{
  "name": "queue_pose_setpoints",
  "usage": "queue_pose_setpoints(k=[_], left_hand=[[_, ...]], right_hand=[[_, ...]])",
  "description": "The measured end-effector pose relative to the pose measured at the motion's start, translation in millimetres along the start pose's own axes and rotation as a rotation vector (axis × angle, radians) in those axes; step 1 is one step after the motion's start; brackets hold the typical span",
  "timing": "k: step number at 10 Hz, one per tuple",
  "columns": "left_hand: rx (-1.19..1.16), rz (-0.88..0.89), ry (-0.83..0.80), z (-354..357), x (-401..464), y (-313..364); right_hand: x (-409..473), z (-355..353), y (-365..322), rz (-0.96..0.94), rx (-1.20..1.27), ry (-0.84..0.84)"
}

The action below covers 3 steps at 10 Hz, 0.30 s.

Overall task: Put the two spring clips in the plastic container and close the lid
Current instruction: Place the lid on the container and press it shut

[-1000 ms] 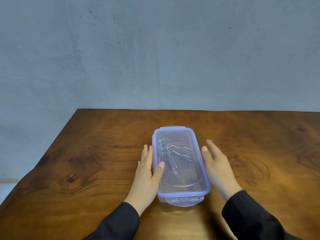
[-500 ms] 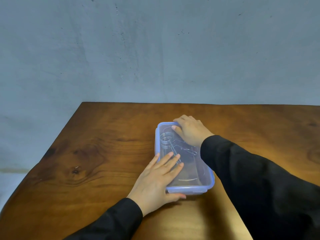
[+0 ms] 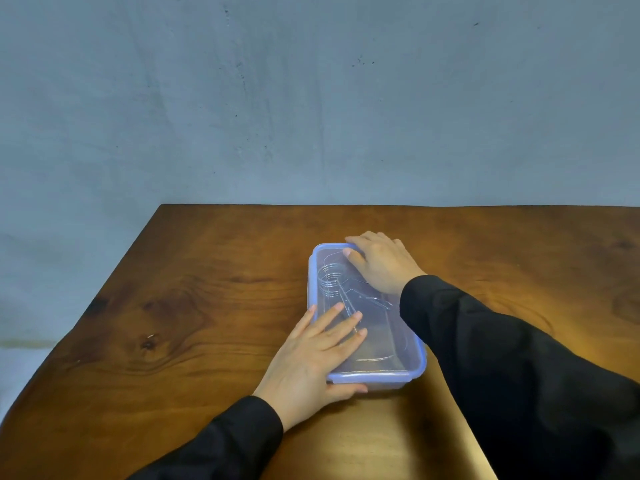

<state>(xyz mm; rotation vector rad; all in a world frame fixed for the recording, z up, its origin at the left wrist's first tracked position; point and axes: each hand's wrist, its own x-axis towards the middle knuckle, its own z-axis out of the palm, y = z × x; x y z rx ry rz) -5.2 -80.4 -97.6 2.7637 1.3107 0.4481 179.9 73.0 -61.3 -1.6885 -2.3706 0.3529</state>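
Observation:
The clear plastic container (image 3: 391, 344) with its blue-rimmed lid on lies lengthwise on the wooden table (image 3: 207, 306). Through the lid I see the metal spring clips: a wire coil (image 3: 331, 278) at the far left and thin arms (image 3: 375, 301) running toward the middle. My left hand (image 3: 311, 355) lies flat on the near-left part of the lid, fingers spread, thumb against the near end wall. My right hand (image 3: 384, 265) covers the far end, fingers curled over the far edge. The far latch is hidden under it.
The table's left edge (image 3: 104, 296) runs diagonally toward me, and its far edge meets a grey wall (image 3: 311, 116). My black sleeves (image 3: 502, 358) cross the near right part of the table.
A second ago both hands stood beside the container's long sides. The left has since settled flat on the lid and the right has reached over to the far end; the container turned slightly.

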Motion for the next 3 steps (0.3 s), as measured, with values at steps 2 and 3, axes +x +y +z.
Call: queue_pose_setpoints(k=[2,3], left_hand=[[-0.112,-0.018,-0.005,-10,-2,-1],[-0.277,-0.153,0.059,-22,-25,-7]], right_hand=[[-17,-12,20,0.013,0.407,-0.002],[-45,-44,22,0.053,0.591,0.251]])
